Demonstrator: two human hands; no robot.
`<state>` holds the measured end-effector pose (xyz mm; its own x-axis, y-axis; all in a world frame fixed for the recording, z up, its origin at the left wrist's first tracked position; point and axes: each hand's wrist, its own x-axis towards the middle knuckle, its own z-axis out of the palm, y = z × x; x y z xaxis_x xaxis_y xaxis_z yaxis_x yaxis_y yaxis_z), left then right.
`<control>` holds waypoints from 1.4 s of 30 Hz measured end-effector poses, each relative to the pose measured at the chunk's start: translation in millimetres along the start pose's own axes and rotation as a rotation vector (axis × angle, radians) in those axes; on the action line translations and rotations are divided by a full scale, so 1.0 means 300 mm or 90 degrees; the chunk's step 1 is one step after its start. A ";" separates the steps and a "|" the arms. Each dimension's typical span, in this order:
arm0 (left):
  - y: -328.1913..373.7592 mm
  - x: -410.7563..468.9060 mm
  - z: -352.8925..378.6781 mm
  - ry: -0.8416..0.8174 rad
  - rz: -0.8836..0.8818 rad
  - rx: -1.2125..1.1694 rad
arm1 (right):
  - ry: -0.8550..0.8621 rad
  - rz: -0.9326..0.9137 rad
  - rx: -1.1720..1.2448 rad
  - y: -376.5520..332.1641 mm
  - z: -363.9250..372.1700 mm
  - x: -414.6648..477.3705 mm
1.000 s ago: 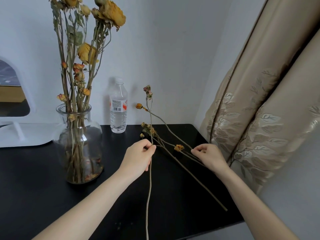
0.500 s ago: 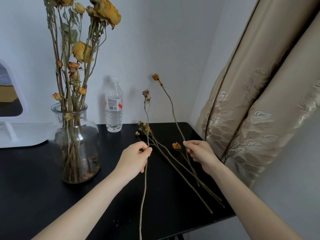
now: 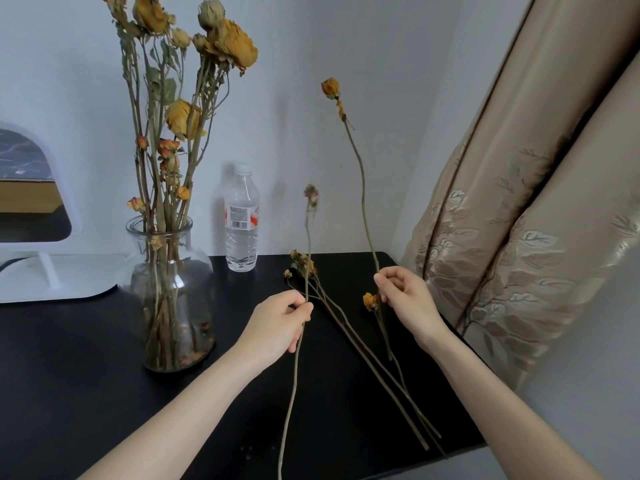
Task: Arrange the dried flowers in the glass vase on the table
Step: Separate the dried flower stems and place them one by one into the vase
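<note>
Fingers (image 3: 300, 308) of left hand (image 3: 277, 327) pinched pink-bud stem (image 3: 308, 244); right hand (image 3: 405, 299) pinched orange-bud stem (image 3: 362, 188), both upright, w/ loose stems (image 3: 367, 358) on table (image 3: 86, 375) near vase (image 3: 169, 292).

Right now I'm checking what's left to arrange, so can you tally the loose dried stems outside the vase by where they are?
Stem held in the left hand: 1
Stem held in the right hand: 1
Stems lying on the table: about 3
Total: about 5
</note>
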<state>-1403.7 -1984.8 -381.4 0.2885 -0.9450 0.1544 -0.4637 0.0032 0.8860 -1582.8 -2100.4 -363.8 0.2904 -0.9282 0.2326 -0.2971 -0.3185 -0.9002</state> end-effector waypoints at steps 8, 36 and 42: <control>0.040 -0.068 -0.104 -0.019 0.076 -0.019 | 0.008 -0.064 0.153 -0.162 0.085 -0.007; 0.417 -0.064 -0.751 0.377 0.344 -0.098 | -0.100 -0.140 0.323 -0.488 0.327 -0.058; 0.408 -0.018 -0.763 0.410 0.311 -0.043 | -0.099 -0.147 0.303 -0.480 0.327 -0.044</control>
<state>-1270.2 -1904.5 -173.5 0.5020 -0.4573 0.7341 -0.6161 0.4065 0.6746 -1454.6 -2023.5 -273.4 0.4416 -0.7932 0.4193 0.2237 -0.3552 -0.9076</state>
